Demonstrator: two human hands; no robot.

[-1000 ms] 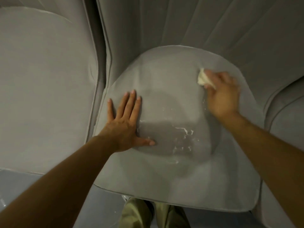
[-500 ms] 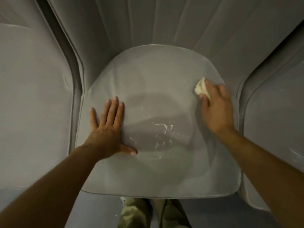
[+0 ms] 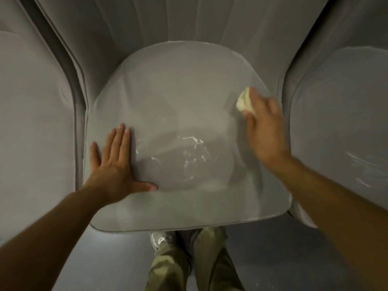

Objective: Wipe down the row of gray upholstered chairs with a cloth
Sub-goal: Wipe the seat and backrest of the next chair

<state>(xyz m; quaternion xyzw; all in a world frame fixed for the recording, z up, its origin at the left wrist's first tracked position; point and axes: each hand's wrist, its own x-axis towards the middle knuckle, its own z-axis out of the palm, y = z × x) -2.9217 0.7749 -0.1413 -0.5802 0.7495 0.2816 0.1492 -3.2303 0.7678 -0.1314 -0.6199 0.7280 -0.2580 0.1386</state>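
A single wide-angle view from the person's head looks steeply down, close over the rounded gray upholstered seat cushion (image 3: 178, 97); neighbouring gray seats (image 3: 31, 127) fill both side edges.

The middle seat (image 3: 178, 91) lies between the left seat (image 3: 31, 133) and the right seat (image 3: 340, 122), with its backrest (image 3: 178, 19) rising behind it and the floor (image 3: 283, 259) below its front edge. The left hand (image 3: 113, 171) rests flat on the seat's left part, and the right hand (image 3: 266, 133) holds the cloth (image 3: 244, 101) against its right rear part, well apart from the left hand, with streaks (image 3: 191, 156) on the cushion between them. The person's legs (image 3: 189, 263) stand on the floor just before the seat's front edge.
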